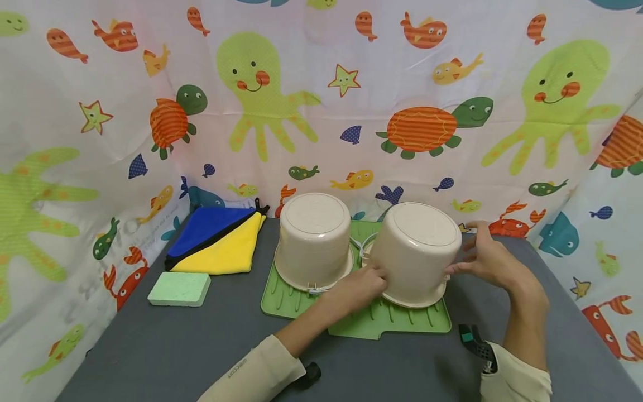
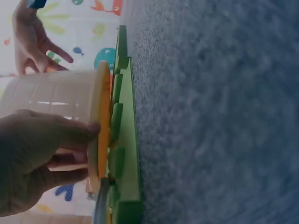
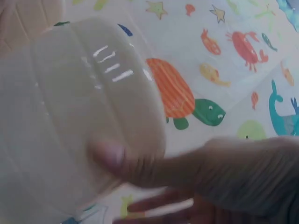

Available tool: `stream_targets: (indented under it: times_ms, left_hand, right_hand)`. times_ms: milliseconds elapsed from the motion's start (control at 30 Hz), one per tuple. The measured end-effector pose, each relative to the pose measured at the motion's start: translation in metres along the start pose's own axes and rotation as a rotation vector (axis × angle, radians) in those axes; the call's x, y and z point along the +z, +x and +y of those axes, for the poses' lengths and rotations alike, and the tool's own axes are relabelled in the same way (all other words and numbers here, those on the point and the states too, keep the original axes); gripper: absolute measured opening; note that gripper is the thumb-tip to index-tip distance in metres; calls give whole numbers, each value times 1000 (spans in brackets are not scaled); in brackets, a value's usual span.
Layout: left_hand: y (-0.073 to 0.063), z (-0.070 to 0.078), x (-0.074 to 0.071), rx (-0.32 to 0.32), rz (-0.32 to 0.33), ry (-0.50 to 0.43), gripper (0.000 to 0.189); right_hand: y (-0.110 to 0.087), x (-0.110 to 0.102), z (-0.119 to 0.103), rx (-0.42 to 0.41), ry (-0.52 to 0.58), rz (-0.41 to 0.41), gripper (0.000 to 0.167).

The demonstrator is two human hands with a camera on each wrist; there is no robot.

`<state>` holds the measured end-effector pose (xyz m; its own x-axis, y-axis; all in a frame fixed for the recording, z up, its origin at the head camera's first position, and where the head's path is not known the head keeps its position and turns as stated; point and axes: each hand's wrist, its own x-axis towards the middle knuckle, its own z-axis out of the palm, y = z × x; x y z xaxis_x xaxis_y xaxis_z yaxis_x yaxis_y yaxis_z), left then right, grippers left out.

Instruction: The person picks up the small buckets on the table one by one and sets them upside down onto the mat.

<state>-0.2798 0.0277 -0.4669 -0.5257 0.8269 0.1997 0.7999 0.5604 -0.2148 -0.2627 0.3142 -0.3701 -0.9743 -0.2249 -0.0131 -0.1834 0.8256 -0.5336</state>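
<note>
Two cream plastic buckets stand upside down on a green ribbed drying mat (image 1: pixel 354 329). My left hand (image 1: pixel 364 287) grips the right bucket (image 1: pixel 417 245) low on its near left side. In the left wrist view, the left fingers (image 2: pixel 70 135) lie at the bucket's rim (image 2: pixel 97 107). On the bucket's other side is my right hand (image 1: pixel 484 257), fingers spread and fairly straight. Its thumb (image 3: pixel 110 156) lies against the bucket wall in the right wrist view, blurred. Beside it sits the left bucket (image 1: pixel 315 240), with its pale handle (image 1: pixel 318 289) at the rim.
A folded blue and yellow cloth (image 1: pixel 221 240) with black trim lies at the back left of the grey table (image 1: pixel 150 352). In front of it is a pale green sponge (image 1: pixel 179 289). A curtain (image 1: pixel 321 139) printed with sea animals encloses the back and sides.
</note>
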Motion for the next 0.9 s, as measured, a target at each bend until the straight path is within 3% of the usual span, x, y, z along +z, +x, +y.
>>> stream_targets:
  times_ms: [67, 100, 233, 333, 467, 600, 767, 900]
  left_hand:
    - [-2, -3, 3, -32, -22, -6, 15]
    - [-3, -4, 4, -43, -25, -15, 15]
    - [-4, -5, 5, -87, -61, -125, 11]
    - [-3, -1, 7, -101, -103, -198, 13]
    - [-3, 5, 9, -80, -180, -267, 28]
    - [-6, 10, 8, -101, -257, -319, 38]
    - [-7, 1, 1, -149, -283, -337, 30]
    - [-8, -7, -5, -133, -312, -352, 31]
  right_hand:
    - [3, 2, 1, -18, 83, -12, 128]
    - [4, 3, 1, -41, 102, -20, 132]
    - [7, 5, 0, -159, 81, -44, 126]
    - [6, 3, 4, -193, 36, -39, 119]
    - [4, 1, 10, -198, 3, -14, 115]
    - [4, 3, 10, -213, 21, -26, 115]
    - [7, 5, 2, -220, 62, -41, 120]
    - [9, 4, -1, -192, 81, -67, 122]
